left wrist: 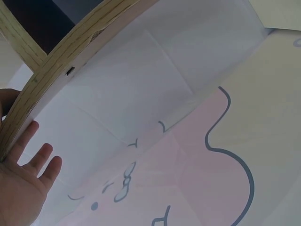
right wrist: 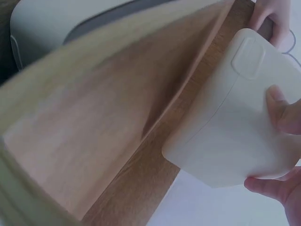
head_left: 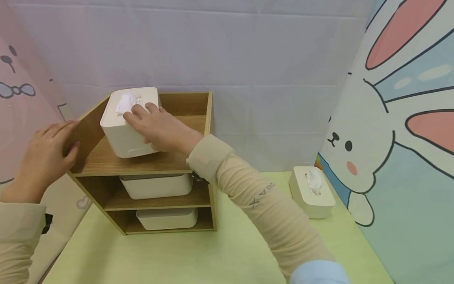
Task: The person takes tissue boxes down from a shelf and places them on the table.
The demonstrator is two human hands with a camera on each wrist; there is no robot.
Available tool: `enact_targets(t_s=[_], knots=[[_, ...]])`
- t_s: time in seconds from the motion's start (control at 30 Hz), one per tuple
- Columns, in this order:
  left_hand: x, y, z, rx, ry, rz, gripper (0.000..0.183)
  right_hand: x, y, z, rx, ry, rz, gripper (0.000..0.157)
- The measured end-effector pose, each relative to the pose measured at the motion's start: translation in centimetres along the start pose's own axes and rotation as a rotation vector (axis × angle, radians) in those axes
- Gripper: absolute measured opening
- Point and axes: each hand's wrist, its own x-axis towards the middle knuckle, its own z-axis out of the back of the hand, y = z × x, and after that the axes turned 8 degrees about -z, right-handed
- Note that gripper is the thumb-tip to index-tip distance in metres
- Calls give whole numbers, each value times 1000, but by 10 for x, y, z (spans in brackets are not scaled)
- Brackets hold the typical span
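My right hand [head_left: 161, 128] grips a white tissue box [head_left: 133, 140], fingers over its top and thumb against its front face. A tissue pokes out of the slot on top. The box is tilted, within the top compartment of a wooden shelf [head_left: 177, 169]. In the right wrist view the thumb presses the smooth wall of the box [right wrist: 221, 127]. My left hand [head_left: 44, 154] holds the shelf's left side panel [left wrist: 70, 52], thumb on the inside and fingers along the outside.
White bins stand in the middle [head_left: 156, 189] and lower [head_left: 166, 221] compartments of the shelf. Another tissue box [head_left: 312, 197] sits at the right of the pale green table [head_left: 170, 260]. Behind is a white cloth backdrop [head_left: 276, 118], with cartoon-printed panels on both sides.
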Motion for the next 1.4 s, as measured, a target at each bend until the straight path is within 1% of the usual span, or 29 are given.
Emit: enact_targets(t_s=[0.13,0.3,0.53,0.77,1.0,1.13,1.23,1.33,1.4], knots=[[-1,-1,0,12,13,8,53,-2,-10,8,-19,-18,-26,55],[1,-1,-1,11,-10,-4,52,-6,-25,18,-45,-47,-66,56],[2,1,-4,28,-30,-18,52,-12,-49,31,25,-20,-124,52],[2,3,-5,37,-42,-22,50,-21,-73,39,82,-8,-186,53],[2,4,-6,45,-41,-21,50,-36,-99,41,89,-31,-228,54],[3,4,-6,50,-35,-19,48,-47,-113,42,100,-25,-277,54],[3,3,-6,55,-38,-23,48,-56,-123,41,109,-39,-300,54],[3,2,-5,63,-45,-24,49,-65,-134,37,124,-73,-304,54],[3,1,-4,68,-48,-22,49,-71,-140,34,133,-79,-314,54]])
